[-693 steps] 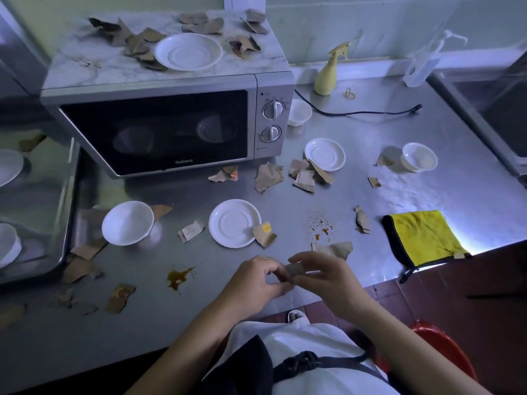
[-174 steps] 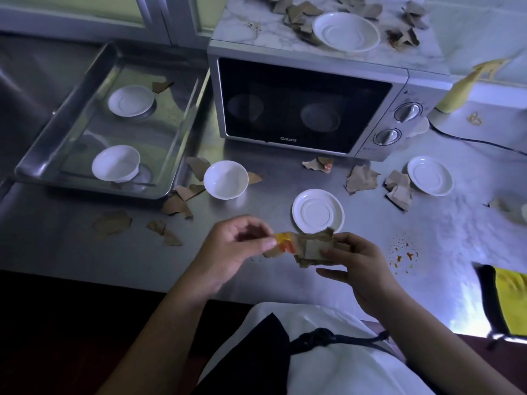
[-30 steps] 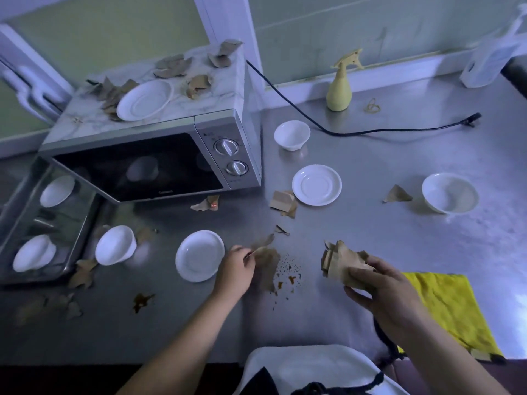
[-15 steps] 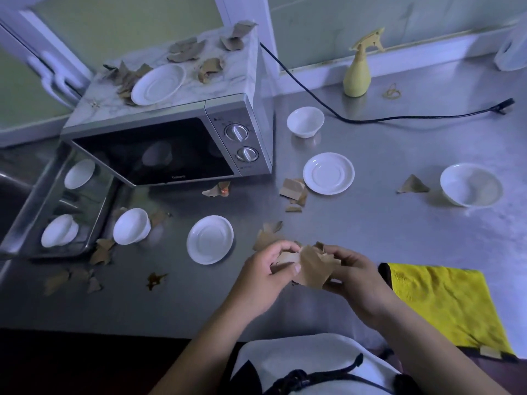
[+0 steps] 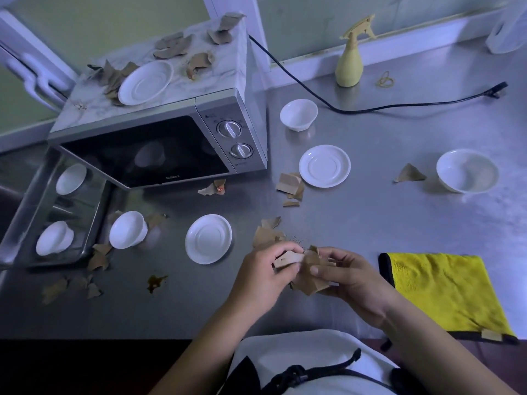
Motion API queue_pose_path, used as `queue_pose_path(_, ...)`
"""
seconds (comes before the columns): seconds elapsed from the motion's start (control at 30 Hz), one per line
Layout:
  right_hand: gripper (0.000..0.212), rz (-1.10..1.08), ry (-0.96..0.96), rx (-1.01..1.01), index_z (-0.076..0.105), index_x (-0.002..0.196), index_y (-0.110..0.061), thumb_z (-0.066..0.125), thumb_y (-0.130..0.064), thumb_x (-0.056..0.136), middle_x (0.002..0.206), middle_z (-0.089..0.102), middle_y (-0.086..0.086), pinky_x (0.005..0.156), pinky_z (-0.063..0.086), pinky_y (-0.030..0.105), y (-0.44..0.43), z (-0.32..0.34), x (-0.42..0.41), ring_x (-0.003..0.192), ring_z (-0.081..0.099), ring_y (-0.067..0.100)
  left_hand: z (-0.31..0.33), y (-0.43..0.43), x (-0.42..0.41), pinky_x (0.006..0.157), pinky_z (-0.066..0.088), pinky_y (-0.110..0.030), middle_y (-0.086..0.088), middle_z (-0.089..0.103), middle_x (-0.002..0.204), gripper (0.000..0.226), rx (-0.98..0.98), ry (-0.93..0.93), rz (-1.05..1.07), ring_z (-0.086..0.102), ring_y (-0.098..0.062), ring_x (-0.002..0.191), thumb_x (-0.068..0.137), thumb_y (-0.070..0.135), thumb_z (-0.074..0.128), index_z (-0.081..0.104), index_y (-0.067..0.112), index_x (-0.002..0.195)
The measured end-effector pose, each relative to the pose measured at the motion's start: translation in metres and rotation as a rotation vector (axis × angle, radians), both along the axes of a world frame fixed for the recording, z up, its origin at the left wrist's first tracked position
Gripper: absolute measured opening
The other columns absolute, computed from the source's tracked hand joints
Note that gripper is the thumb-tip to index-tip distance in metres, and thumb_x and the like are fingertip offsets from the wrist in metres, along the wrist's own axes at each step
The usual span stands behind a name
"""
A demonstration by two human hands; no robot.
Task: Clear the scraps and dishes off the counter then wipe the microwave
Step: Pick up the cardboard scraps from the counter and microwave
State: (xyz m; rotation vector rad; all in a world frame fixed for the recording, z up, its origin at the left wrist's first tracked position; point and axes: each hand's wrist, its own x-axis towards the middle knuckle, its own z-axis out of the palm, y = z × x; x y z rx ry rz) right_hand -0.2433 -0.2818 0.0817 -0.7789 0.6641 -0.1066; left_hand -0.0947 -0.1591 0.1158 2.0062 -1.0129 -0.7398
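- We hold a wad of scraps [image 5: 309, 276] in both hands, out in front of the microwave [image 5: 159, 143] and to its right, above the near edge of the counter [image 5: 370, 223]. Our right hand [image 5: 350, 277] cups it with curled fingers, and our left hand [image 5: 265, 269] pinches a pale piece against it.
- The wad looks loose and layered. If either hand lets go to reach for more, we judge pieces could slip out and drop past the counter edge.
- Loose scraps [image 5: 266, 235] lie just beyond our hands, toward the microwave, and more litter its top around a saucer [image 5: 145, 82]. A careless sweep up there could knock that saucer off.
- A brown spill [image 5: 156, 281] sits in front of the microwave. Paper dragged through it would smear.
- The yellow cloth [image 5: 445, 292] lies well to the microwave's right, untouched.
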Motion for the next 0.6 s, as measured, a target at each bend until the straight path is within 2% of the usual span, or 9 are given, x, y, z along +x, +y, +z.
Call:
queue_pose_path(0.07, 0.019, -0.069, 0.037, -0.013, 0.079, 0.091, -0.013, 0.076, -0.008, 0.073, 0.096, 0.074, 0.014, 0.074, 0.060, 0.036, 0.005, -0.004, 0.003, 0.085, 0.070, 0.026, -0.005, 0.002, 0.004, 0.076, 0.043, -0.008, 0.023, 0.069, 0.098, 0.030, -0.006, 0.052, 0.011, 0.063, -0.001, 0.091, 0.084, 0.015, 0.073, 0.070, 0.038, 0.103)
queue_pose_path(0.17, 0.015, -0.216, 0.128, -0.038, 0.077, 0.080, -0.015, 0.072, -0.001, 0.079, 0.089, 0.074, 0.002, 0.063, 0.058, 0.030, 0.009, -0.008, 0.004, 0.076, 0.069, 0.017, -0.022, 0.004, 0.022, 0.076, 0.044, -0.010, 0.018, 0.069, 0.096, 0.027, -0.026, 0.106, 0.148, 0.063, 0.001, 0.085, 0.090, 0.017, 0.071, 0.069, 0.037, 0.108)
queue_pose_path(0.2, 0.018, -0.270, 0.152, -0.040, 0.077, 0.079, -0.014, 0.070, 0.002, 0.082, 0.089, 0.075, -0.001, 0.060, 0.057, 0.028, 0.009, -0.009, 0.003, 0.073, 0.069, 0.014, -0.030, 0.003, 0.033, 0.077, 0.046, -0.013, 0.015, 0.069, 0.095, 0.024, 0.019, 0.061, 0.158, 0.063, 0.000, 0.085, 0.091, 0.018, 0.070, 0.068, 0.036, 0.106)
queue_pose_path(0.27, 0.019, -0.365, 0.197, -0.044, 0.075, 0.080, -0.013, 0.068, 0.004, 0.084, 0.085, 0.075, -0.002, 0.055, 0.056, 0.024, 0.007, -0.007, -0.004, 0.068, 0.070, 0.010, -0.050, 0.001, 0.055, 0.081, 0.048, -0.021, 0.012, 0.069, 0.101, 0.022, 0.229, -0.073, 0.090, 0.064, -0.007, 0.093, 0.090, 0.022, 0.069, 0.067, 0.033, 0.109)
queue_pose_path(0.33, 0.019, -0.446, 0.239, -0.040, 0.074, 0.085, -0.013, 0.068, 0.005, 0.083, 0.081, 0.074, 0.001, 0.055, 0.056, 0.023, 0.007, -0.004, -0.012, 0.067, 0.071, 0.010, -0.069, -0.005, 0.071, 0.090, 0.050, -0.029, 0.008, 0.066, 0.118, 0.034, 0.444, -0.161, -0.011, 0.063, -0.013, 0.105, 0.088, 0.031, 0.071, 0.064, 0.027, 0.121)
queue_pose_path(0.4, 0.019, -0.502, 0.281, -0.056, 0.075, 0.090, -0.012, 0.067, 0.005, 0.084, 0.083, 0.075, 0.003, 0.061, 0.057, 0.026, 0.009, -0.002, -0.020, 0.069, 0.072, 0.013, -0.086, -0.014, 0.079, 0.094, 0.049, -0.033, 0.005, 0.062, 0.127, 0.044, 0.539, -0.196, -0.077, 0.060, -0.019, 0.114, 0.085, 0.037, 0.073, 0.061, 0.025, 0.126)
queue_pose_path(0.5, 0.024, -0.591, 0.338, -0.069, 0.074, 0.102, -0.012, 0.066, 0.004, 0.086, 0.088, 0.075, 0.002, 0.070, 0.056, 0.031, 0.019, 0.003, -0.026, 0.076, 0.072, 0.014, -0.104, -0.027, 0.080, 0.083, 0.047, -0.035, 0.001, 0.058, 0.123, 0.037, 0.608, -0.307, -0.139, 0.059, -0.027, 0.109, 0.080, 0.042, 0.076, 0.057, 0.026, 0.108)
queue_pose_path(0.6, 0.027, -0.675, 0.374, -0.061, 0.072, 0.106, -0.011, 0.066, 0.005, 0.086, 0.089, 0.076, -0.003, 0.069, 0.056, 0.032, 0.034, 0.006, -0.028, 0.080, 0.071, 0.017, -0.117, -0.032, 0.083, 0.077, 0.044, -0.035, -0.003, 0.057, 0.119, 0.020, 0.586, -0.422, -0.135, 0.058, -0.028, 0.104, 0.088, 0.025, 0.067, 0.047, 0.025, 0.092)
